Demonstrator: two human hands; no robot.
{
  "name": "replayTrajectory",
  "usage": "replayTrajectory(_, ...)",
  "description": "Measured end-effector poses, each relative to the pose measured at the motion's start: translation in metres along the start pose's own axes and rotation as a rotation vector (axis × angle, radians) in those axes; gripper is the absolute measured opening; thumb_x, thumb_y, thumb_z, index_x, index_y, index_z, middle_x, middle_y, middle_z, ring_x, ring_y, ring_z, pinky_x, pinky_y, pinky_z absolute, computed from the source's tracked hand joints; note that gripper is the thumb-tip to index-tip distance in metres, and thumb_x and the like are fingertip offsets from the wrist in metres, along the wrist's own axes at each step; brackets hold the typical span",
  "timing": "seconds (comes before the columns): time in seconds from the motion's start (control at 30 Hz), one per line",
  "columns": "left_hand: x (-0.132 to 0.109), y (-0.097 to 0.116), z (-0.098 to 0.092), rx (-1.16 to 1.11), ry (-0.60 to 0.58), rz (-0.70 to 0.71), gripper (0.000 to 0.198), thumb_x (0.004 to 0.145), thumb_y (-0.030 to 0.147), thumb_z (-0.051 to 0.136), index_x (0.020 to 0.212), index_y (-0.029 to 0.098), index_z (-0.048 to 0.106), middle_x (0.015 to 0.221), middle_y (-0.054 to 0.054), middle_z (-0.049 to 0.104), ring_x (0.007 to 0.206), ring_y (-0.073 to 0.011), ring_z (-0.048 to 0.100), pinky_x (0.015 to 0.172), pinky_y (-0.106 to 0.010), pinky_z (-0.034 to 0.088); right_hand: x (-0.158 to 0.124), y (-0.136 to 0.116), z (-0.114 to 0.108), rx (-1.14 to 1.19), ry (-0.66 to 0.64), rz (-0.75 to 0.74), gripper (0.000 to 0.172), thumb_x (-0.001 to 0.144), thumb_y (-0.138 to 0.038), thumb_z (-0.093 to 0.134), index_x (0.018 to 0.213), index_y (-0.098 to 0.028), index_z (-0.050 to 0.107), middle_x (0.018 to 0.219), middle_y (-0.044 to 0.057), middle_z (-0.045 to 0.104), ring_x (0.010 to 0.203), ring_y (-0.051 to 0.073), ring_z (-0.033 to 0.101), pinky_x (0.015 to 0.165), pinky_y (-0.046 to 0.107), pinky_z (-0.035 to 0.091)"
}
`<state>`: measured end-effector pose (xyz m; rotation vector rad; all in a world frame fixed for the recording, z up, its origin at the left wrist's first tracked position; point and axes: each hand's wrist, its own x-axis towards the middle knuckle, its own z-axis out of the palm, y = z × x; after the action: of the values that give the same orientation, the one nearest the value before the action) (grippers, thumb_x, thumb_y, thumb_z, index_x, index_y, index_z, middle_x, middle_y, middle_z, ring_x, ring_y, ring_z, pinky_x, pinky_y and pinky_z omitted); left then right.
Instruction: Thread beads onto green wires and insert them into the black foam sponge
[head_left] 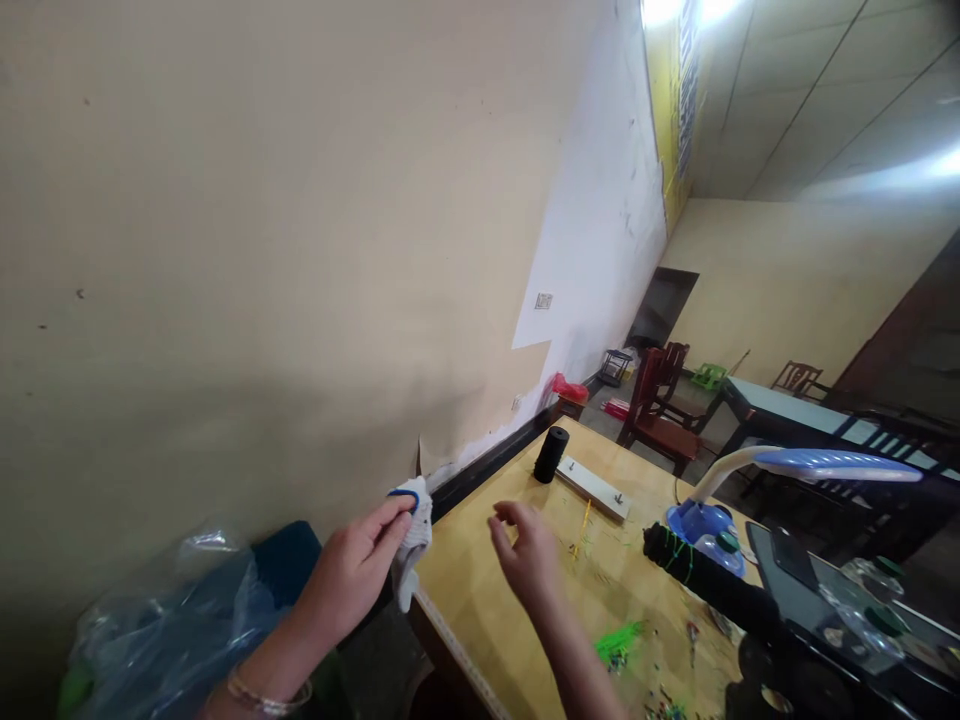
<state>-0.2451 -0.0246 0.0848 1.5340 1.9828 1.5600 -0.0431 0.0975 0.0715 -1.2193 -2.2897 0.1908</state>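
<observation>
My left hand (356, 570) is raised off the left edge of the wooden table (480, 600), its fingers pinched on a white glove with a blue cuff (412, 525) that hangs down beside the wall. My right hand (525, 555) hovers over the tabletop with fingers loosely curled and apart, holding nothing. A black cylinder (551, 453) stands upright at the table's far corner, beside a pale flat board (596, 487) with small pegs in it.
A blue desk lamp (750, 475) arches over the table's right side. A black roll wound with green thread (694, 570) lies by it. Green bits (619, 643) litter the tabletop. A clear plastic bag (165, 620) sits at lower left. Chairs (660, 405) stand behind.
</observation>
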Motion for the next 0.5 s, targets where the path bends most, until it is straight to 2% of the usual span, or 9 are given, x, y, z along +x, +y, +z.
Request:
replayTrajectory(0.03,-0.006,0.009,0.001,0.062,-0.024,0.090,0.033,0.088,0.039,0.048,0.104,0.022,0.071,0.108,-0.006,0.075,0.101,-0.0253,0.069,0.088,-0.031,0.053,-0.012,-0.016,-0.010,0.081,0.000,-0.044,0.020,0.092,-0.031,0.050,0.104,-0.023,0.064,0.093,0.003,0.071,0.086,0.016,0.063,0.074,0.025,0.047)
replayTrajectory(0.1,-0.018,0.028,0.009,0.158,-0.101,0.285,0.036,0.091,0.028,0.041,0.113,0.023,0.068,0.114,-0.007,0.073,0.105,-0.0239,0.068,0.090,-0.031,0.054,-0.034,-0.043,-0.028,0.448,0.012,-0.090,0.020,0.088,-0.029,0.053,0.104,-0.023,0.064,0.089,0.003,0.070,0.077,0.015,0.063,0.061,0.023,0.046)
replayTrajectory(0.13,-0.024,0.037,0.015,0.200,-0.147,0.372,0.038,0.090,0.023,0.039,0.117,0.022,0.066,0.115,-0.008,0.072,0.104,-0.0234,0.069,0.088,-0.031,0.055,-0.043,-0.052,-0.036,0.481,0.027,-0.092,0.017,0.085,-0.027,0.056,0.099,-0.022,0.065,0.086,0.002,0.069,0.074,0.015,0.062,0.057,0.022,0.044)
replayTrajectory(0.2,-0.036,0.054,0.029,0.280,-0.162,0.497,0.044,0.087,0.014,0.036,0.122,0.018,0.063,0.119,-0.012,0.070,0.104,-0.0241,0.069,0.085,-0.032,0.057,-0.055,-0.061,-0.047,0.386,0.120,-0.071,0.008,0.081,-0.024,0.057,0.082,-0.020,0.064,0.074,0.000,0.066,0.066,0.014,0.059,0.055,0.022,0.039)
replayTrajectory(0.3,-0.051,0.076,0.051,0.318,-0.173,0.603,0.049,0.085,0.010,0.034,0.128,0.014,0.057,0.124,-0.016,0.067,0.106,-0.0253,0.068,0.083,-0.034,0.058,-0.065,-0.050,-0.064,0.098,0.275,-0.019,0.018,0.082,-0.022,0.054,0.065,-0.020,0.057,0.060,-0.001,0.060,0.055,0.012,0.053,0.052,0.024,0.029)
replayTrajectory(0.4,-0.061,0.098,0.072,0.254,-0.272,0.558,0.044,0.086,0.013,0.033,0.120,0.014,0.061,0.109,-0.018,0.072,0.095,-0.0280,0.071,0.076,-0.036,0.057,-0.075,-0.027,-0.086,-0.172,0.410,0.006,0.021,0.082,-0.018,0.052,0.061,-0.020,0.054,0.056,-0.001,0.058,0.054,0.013,0.050,0.052,0.027,0.024)
replayTrajectory(0.5,-0.064,0.112,0.098,0.002,-0.395,0.294,0.023,0.082,0.017,0.046,0.083,0.018,0.069,0.070,-0.012,0.070,0.073,-0.0294,0.069,0.070,-0.038,0.052,-0.090,-0.009,-0.110,-0.355,0.487,-0.071,0.022,0.084,-0.016,0.048,0.064,-0.021,0.053,0.062,0.002,0.059,0.062,0.016,0.052,0.056,0.029,0.026)
